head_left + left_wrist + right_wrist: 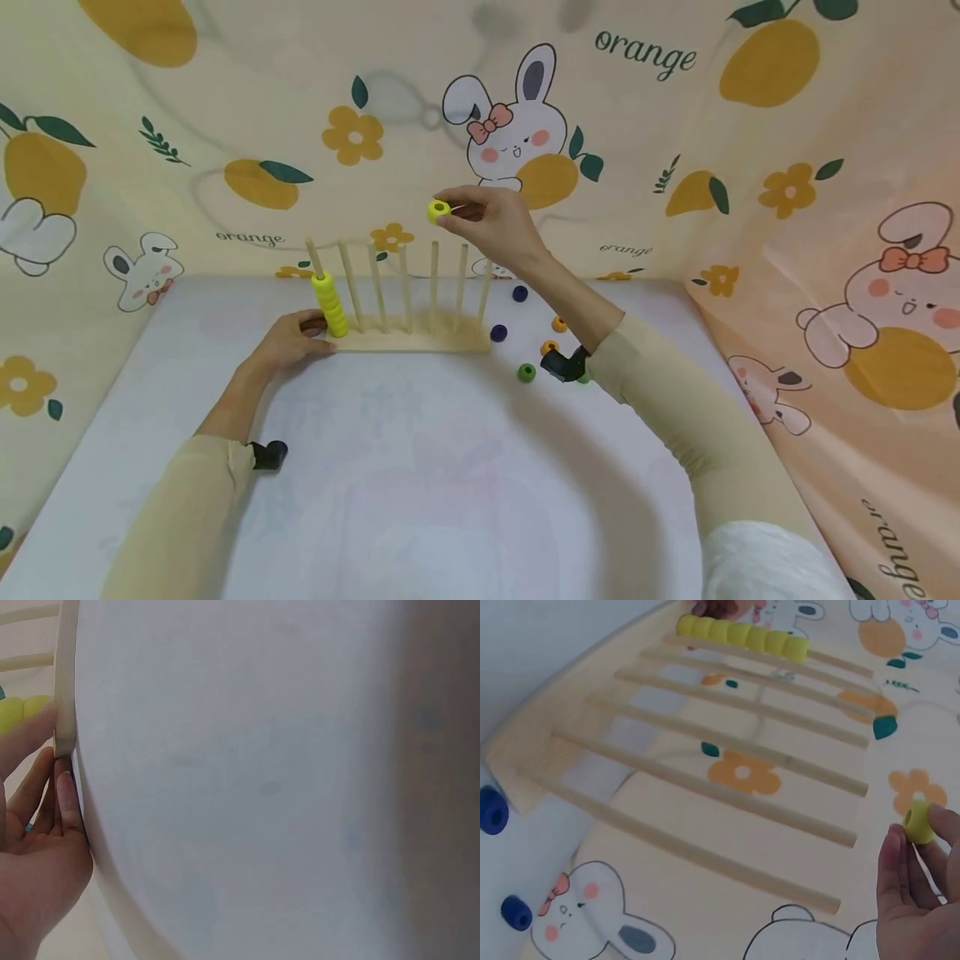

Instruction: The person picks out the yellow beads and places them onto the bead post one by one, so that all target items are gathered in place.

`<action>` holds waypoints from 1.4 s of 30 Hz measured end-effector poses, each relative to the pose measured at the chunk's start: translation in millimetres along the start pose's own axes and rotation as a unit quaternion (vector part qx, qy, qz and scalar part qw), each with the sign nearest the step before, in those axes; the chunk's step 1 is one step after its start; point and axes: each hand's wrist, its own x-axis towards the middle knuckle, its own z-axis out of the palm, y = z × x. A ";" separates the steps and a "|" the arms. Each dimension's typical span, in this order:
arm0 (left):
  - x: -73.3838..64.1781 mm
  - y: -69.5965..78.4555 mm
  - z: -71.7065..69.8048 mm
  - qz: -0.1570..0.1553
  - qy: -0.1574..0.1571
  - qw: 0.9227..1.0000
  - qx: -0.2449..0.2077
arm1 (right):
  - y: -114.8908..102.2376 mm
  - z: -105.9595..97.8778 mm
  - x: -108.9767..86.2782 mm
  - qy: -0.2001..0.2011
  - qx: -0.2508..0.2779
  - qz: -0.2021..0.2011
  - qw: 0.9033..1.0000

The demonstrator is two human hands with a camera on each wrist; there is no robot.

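A wooden peg rack (412, 340) stands on the table with a row of upright pegs. Several yellow beads (330, 307) are stacked on its leftmost peg, whose top stays bare; the other pegs hold none. At the rack's left end my left hand (288, 343) grips the base, thumb along its front edge in the left wrist view. Raised above the pegs, right of the middle, my right hand (498, 223) pinches a single yellow bead (920, 822) between thumb and fingers. The bead's hole shows, and it is apart from every peg.
Right of the rack lie loose dark blue beads (498, 333), orange beads (558, 324) and a green bead (527, 372), some partly hidden by my right forearm. A patterned cloth (300, 108) hangs behind the white table (420, 467).
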 end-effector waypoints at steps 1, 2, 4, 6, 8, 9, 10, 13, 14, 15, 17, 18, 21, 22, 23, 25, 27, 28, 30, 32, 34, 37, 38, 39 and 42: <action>-0.6 0.1 0.1 0.002 -0.001 1.000 -0.002 | -1.2 1.6 1.6 -0.001 0.003 -0.002 1.000; -1.1 0.3 0.2 0.003 -0.001 1.000 -0.002 | -2.5 3.3 3.0 -0.003 0.005 -0.003 1.000; -1.7 0.9 0.1 0.007 0.000 1.000 -0.005 | -4.6 6.4 5.9 -0.005 0.012 -0.006 1.000; -2.3 2.0 0.3 0.008 0.002 1.000 -0.006 | -6.0 9.6 8.7 -0.007 0.019 -0.009 1.000; -2.7 2.4 0.2 0.008 0.003 1.000 -0.006 | -6.7 13.6 11.1 -0.010 0.023 -0.010 1.000; -2.8 2.4 0.4 0.007 0.002 1.000 -0.007 | -6.9 15.8 12.1 -0.011 0.026 -0.010 1.000; -2.8 2.1 0.5 0.006 0.002 1.000 -0.007 | -7.1 18.2 13.2 -0.011 0.027 -0.009 1.000; -2.3 -0.6 0.9 0.005 -0.002 1.000 -0.009 | -7.2 25.7 17.0 -0.020 0.029 -0.002 0.999; -1.9 -1.7 1.0 0.005 -0.002 1.000 -0.010 | -7.2 28.1 18.3 -0.023 0.029 -0.001 0.999; -1.5 -2.8 1.1 0.005 -0.002 1.000 -0.010 | -7.3 30.5 19.8 -0.027 0.030 0.001 0.999; -0.3 -5.0 1.0 0.007 -0.001 1.000 -0.009 | -8.1 34.8 22.7 -0.035 0.030 0.006 0.999; 0.1 -5.5 1.1 0.008 0.000 1.000 -0.010 | -8.6 37.0 24.1 -0.037 0.029 0.003 0.999; 1.2 -6.1 1.1 0.011 0.003 1.000 -0.013 | -10.6 42.3 27.4 -0.046 0.029 0.007 0.999; 1.2 -5.8 1.3 0.012 0.003 1.000 -0.014 | -11.5 44.0 28.2 -0.049 0.028 0.010 0.998; 1.4 -5.8 1.3 0.013 0.002 1.000 -0.015 | -12.0 45.8 29.0 -0.050 0.026 0.010 0.998; 1.1 -5.8 1.4 0.013 0.003 1.000 -0.015 | -13.4 49.6 30.9 -0.054 0.022 0.015 0.998; 0.7 -6.6 1.1 0.012 0.003 1.000 -0.014 | -14.6 54.2 33.0 -0.058 0.018 0.021 0.998; 0.7 -6.3 0.9 0.011 0.002 1.000 -0.012 | -15.4 56.1 34.0 -0.059 0.016 0.024 0.998; 0.6 -5.4 0.6 0.010 0.001 1.000 -0.012 | -16.6 59.9 36.1 -0.063 0.019 0.027 0.997; 0.8 -4.0 0.3 0.012 -0.001 1.000 -0.010 | -17.6 63.3 38.0 -0.067 0.023 0.030 0.997; 0.0 -4.0 0.4 0.014 -0.002 1.000 -0.009 | -18.6 67.7 39.7 -0.072 0.029 0.031 0.997; -0.4 -3.4 0.4 0.017 -0.002 1.000 -0.009 | -19.8 73.7 42.8 -0.078 0.033 0.034 0.996; -0.7 -3.0 0.5 0.016 -0.003 1.000 -0.010 | -20.2 75.5 43.8 -0.081 0.034 0.035 0.995; -0.7 -3.3 0.5 0.016 -0.003 1.000 -0.012 | -20.6 77.3 45.0 -0.085 0.033 0.034 0.995; -1.3 -4.1 0.3 0.013 -0.002 1.000 -0.019 | -22.5 81.7 49.0 -0.096 0.032 0.031 0.994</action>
